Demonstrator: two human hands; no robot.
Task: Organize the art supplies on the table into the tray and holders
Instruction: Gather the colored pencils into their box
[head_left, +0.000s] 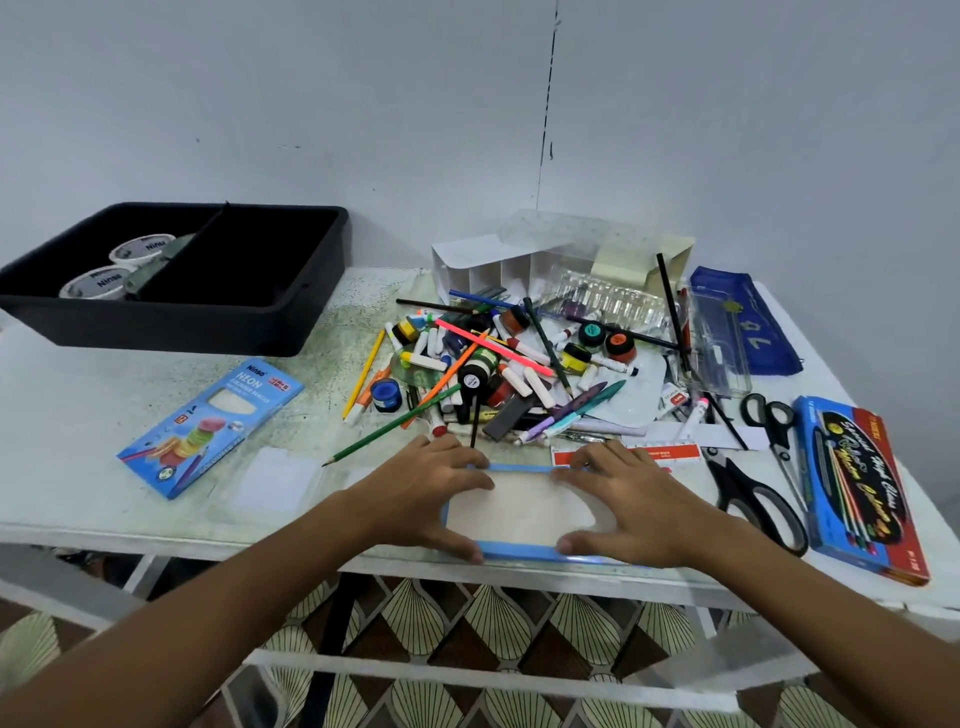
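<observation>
Both hands clamped on blue-edged box (519, 512) at table's (78, 415) near edge, left hand (426, 488) and right hand (628, 499) gripping opposite ends, fingers curled over far side, thumbs near; best lifted level, clear of pile (498, 364), toward black tray (218, 322) far left.

Between the left hand (415, 491) and right hand (631, 501) lies a flat box (519, 512) of thin card, blue-edged, with a pale matt panel. Beyond the fingertips, a heap (498, 364) of painted wooden pencils, smooth plastic markers and small glossy paint pots. Far left of the left hand, a matt black plastic tray (291, 312). Nearer that hand, a glossy printed card pencil box (210, 426). Right of the right hand, scissors (753, 493) with dull metal blades and black plastic handles. The table top (78, 415) looks smooth, pale and speckled.
</observation>
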